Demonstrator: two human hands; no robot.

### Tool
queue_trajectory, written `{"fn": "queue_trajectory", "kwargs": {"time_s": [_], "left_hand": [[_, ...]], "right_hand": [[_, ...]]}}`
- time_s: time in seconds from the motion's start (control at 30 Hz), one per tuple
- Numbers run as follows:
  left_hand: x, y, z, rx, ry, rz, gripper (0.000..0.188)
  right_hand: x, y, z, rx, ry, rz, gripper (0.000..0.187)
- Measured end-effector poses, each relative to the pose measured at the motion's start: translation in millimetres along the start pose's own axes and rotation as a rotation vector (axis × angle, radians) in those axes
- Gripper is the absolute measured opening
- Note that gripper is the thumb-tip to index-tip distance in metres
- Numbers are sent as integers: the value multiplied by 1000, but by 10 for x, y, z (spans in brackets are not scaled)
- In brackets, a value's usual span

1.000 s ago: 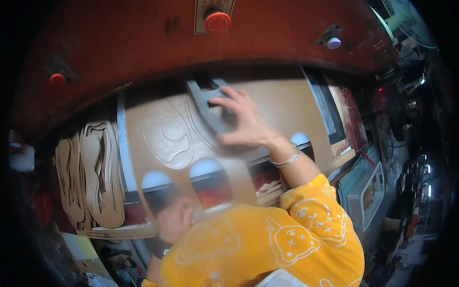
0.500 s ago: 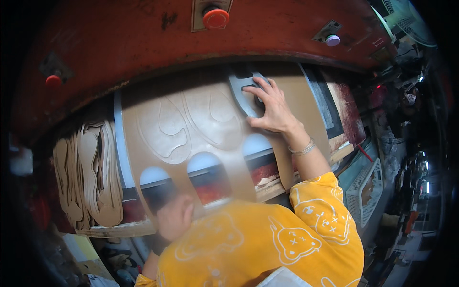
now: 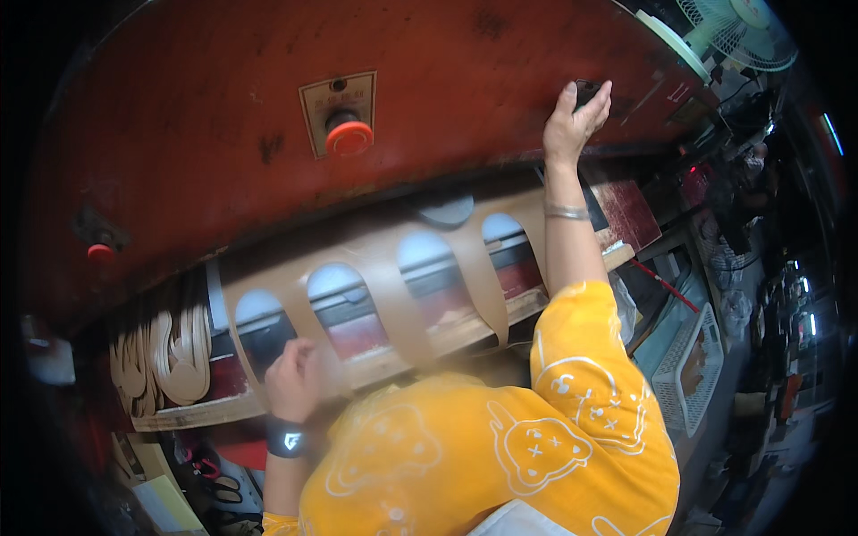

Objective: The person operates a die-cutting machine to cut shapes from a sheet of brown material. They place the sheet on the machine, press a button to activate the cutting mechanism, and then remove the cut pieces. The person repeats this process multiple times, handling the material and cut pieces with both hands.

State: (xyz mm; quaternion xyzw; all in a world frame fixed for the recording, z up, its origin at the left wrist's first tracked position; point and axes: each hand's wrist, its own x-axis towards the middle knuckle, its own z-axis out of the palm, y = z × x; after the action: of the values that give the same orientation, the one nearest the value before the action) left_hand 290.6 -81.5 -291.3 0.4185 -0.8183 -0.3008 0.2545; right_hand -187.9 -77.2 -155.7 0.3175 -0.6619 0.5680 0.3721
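My right hand (image 3: 576, 125) reaches up to the front of the red machine head (image 3: 465, 98), thumb and fingers apart, with its palm over a small control plate. My left hand (image 3: 293, 380) is low at the front edge of the bed, its fingers curled in; what they hold, if anything, is hidden. Beside it, a tan sheet (image 3: 384, 277) with several rounded cutouts lies on the bed, its strips hanging toward me. A grey cutting die (image 3: 449, 211) rests on the sheet, partly hidden under the machine head.
Stacked tan sole-shaped pieces (image 3: 181, 362) stand at the bed's left end. Two red buttons show: a large mushroom button (image 3: 349, 138) and a smaller one (image 3: 101, 252). A white plastic basket (image 3: 690, 380) is at right, below a pale green fan (image 3: 746, 36).
My right hand has let go of the grey die and risen to the machine head's front. The die now sits mostly beneath the head. My left hand stays low at the front edge.
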Motion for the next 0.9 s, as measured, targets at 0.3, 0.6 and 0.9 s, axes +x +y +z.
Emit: {"fn": "queue_trajectory", "kwargs": {"time_s": [0.3,0.6,0.9], "left_hand": [[-87,-12,114,47,182,73,12],[-107,13,142,46,174,-67,15],[-105,63,185,94,120,-160,17]], "right_hand": [[-1288,-168,-1568,107,-1269,476,29],[-1553,-344,-1822,-106,-1392,-113,37],[-1597,-329,-1986,-87,-1306,-115,36]]}}
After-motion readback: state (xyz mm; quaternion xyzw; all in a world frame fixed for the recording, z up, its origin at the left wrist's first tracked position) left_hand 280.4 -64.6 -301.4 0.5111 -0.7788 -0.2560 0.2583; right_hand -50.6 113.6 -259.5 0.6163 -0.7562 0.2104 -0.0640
